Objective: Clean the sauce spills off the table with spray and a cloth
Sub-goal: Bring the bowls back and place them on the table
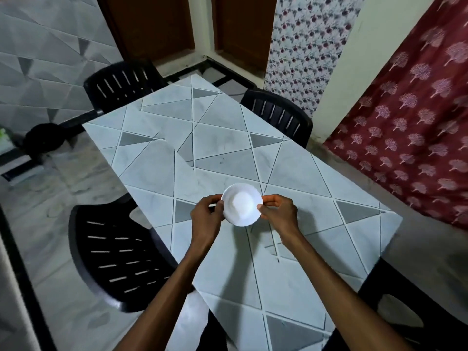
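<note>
Table [291,274] fills the middle of the view, running diagonally from the near right to the far left, its top patterned with pale and grey triangles split by thin lines. A few dark specks [222,160] sit on the top past its middle; too small to tell what they are. Bowl [241,204], small, white, wavy rim, is over the near half of the table, mouth up, with something pale inside that I can't make out. Can't tell if its base touches the top or is held just above it. Left hand [206,211] pinches the bowl's left rim, thumb on the rim, fingers curled underneath. Right hand [278,211] pinches the right rim the same way, thumb on top, fingers tucked behind. Both forearms come in bare from the bottom edge. Four black slatted chairs stand around the table: near-left chair [119,257] touching the table's edge, far-left chair [124,82] at the far corner, far-right chair [278,115] pushed in on the right side, near-right chair [405,312] partly cut off at the lower right. Dark round lump [45,138] on the floor [76,193] at left, unclear what. Grey triangle-pattern wall [50,59] on the left, brown door [152,26] behind, floral curtain [304,51] beside it, maroon curtain [417,122] with a tree print on the right.
</note>
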A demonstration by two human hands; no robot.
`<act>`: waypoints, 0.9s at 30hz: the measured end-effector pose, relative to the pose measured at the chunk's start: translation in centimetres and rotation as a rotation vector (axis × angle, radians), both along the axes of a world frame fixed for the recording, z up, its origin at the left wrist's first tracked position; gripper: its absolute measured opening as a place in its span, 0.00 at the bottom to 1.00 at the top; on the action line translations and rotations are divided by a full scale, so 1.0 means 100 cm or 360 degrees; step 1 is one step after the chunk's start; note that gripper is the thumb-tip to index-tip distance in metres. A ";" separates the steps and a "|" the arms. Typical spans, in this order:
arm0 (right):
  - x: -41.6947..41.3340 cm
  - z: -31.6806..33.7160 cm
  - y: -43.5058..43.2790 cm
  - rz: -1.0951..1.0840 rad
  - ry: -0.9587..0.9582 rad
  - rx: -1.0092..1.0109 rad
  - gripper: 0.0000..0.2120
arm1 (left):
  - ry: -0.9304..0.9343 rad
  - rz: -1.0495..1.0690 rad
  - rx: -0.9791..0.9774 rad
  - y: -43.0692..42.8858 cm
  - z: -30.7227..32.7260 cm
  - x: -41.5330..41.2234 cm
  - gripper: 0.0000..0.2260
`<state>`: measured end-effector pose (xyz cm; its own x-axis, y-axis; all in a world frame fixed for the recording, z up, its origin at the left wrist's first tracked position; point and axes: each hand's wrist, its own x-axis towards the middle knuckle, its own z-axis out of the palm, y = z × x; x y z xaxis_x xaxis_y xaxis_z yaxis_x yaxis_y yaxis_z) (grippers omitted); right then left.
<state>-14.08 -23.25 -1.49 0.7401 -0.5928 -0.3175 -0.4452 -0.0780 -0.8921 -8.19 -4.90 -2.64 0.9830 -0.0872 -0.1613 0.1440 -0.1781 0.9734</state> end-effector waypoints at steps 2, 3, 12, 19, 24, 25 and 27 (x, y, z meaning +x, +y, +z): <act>0.026 -0.005 -0.001 0.0014 0.0034 0.0012 0.07 | 0.0021 -0.0021 0.0019 0.000 -0.007 0.026 0.07; 0.046 -0.011 -0.001 0.0015 0.0050 0.0005 0.07 | 0.0029 -0.0033 0.0042 0.000 -0.012 0.047 0.08; 0.158 -0.043 0.002 -0.0079 0.0266 -0.0030 0.05 | 0.0005 -0.0284 0.0236 -0.007 -0.049 0.175 0.09; 0.209 -0.064 0.005 -0.0122 0.0358 0.0079 0.05 | 0.0064 -0.0345 0.0311 -0.006 -0.079 0.231 0.06; 0.224 -0.067 0.011 -0.0161 0.0421 0.0131 0.06 | 0.0133 -0.0348 0.0333 -0.006 -0.090 0.246 0.10; 0.225 -0.069 0.011 -0.0182 0.0427 0.0125 0.07 | 0.0141 -0.0348 0.0339 -0.006 -0.092 0.247 0.11; 0.226 -0.072 0.013 -0.0217 0.0446 0.0081 0.09 | 0.0144 -0.0358 0.0344 -0.006 -0.095 0.249 0.11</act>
